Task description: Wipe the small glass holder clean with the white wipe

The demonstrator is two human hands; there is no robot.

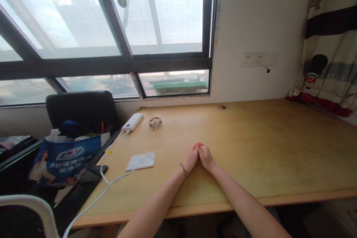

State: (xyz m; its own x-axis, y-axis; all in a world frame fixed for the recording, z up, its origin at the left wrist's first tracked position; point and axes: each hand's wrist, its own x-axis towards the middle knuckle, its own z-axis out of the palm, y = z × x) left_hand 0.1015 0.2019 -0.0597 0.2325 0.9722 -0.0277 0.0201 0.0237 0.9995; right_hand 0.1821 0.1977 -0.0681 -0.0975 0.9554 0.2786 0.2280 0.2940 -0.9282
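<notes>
My left hand (192, 158) and my right hand (205, 157) rest together over the wooden table (267, 148), fingers closed and pressed against each other at the tips. No object shows in either hand, though the inner sides of the palms are hidden. A dark braided bracelet (184, 170) circles my left wrist. To the left of my hands lies a flat white folded cloth or tissue (141, 161). Farther back sits a silvery openwork ring-shaped piece, like a small crown (155, 123).
A white power bank (132, 122) lies at the table's back left corner, with a white cable (107, 189) running from it over the left edge. Beside the table, a black chair (80, 108) holds a blue printed bag (69, 160). Windows and a wall socket (253, 59) are behind.
</notes>
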